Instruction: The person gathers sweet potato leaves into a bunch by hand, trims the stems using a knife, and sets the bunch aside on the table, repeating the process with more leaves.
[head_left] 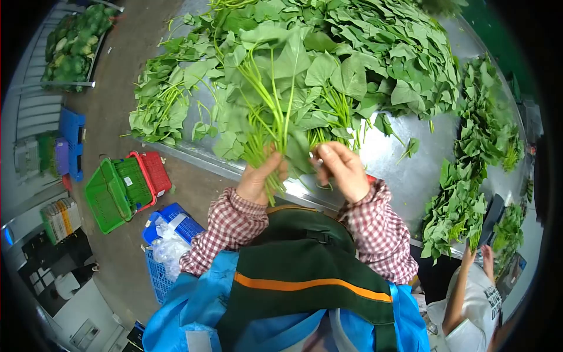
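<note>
My left hand (pixel 259 178) is closed around the stems of a bunch of sweet potato leaves (pixel 272 97), held upright over the near edge of the metal table (pixel 384 167). The stem ends stick out below my fist. Close by on its right, my right hand (pixel 345 170) has thumb and fingers pinched together at a single drooping leaf (pixel 301 155); the exact grip is partly hidden. Behind both hands lies a big heap of the same greens (pixel 399 64), with a smaller pile (pixel 161 111) to the left.
Rows of bunched greens (pixel 454 202) line the table's right side, where a co-worker (pixel 469 293) stands with hands at a bunch. On the floor to the left are a green basket (pixel 108 196), a red basket (pixel 155 173) and a blue crate (pixel 157 273) with plastic bags.
</note>
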Available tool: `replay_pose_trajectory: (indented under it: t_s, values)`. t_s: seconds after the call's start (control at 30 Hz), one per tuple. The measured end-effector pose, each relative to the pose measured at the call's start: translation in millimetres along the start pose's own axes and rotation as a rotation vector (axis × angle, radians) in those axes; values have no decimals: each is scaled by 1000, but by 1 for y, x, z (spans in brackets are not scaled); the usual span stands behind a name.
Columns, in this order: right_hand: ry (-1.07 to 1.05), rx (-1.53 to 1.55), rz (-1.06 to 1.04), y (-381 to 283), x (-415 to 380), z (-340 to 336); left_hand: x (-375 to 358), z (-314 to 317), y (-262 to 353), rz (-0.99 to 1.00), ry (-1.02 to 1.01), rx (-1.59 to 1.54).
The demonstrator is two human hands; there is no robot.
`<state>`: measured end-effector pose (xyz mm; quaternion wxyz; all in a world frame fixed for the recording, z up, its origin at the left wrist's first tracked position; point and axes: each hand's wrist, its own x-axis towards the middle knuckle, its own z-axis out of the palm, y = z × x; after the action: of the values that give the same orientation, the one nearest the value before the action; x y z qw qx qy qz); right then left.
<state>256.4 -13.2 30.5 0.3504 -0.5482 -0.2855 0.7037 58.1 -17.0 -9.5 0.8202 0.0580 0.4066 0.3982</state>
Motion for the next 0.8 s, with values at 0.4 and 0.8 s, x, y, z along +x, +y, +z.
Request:
replay_pose_trajectory:
  t_s: [0.4,0.8]
  values:
    - [592,-487,-269,51,26,-58,-33,24,37,673,-75,387]
    - [660,-150,-343,29,-8,-47,-20,11,5,297,347,51]
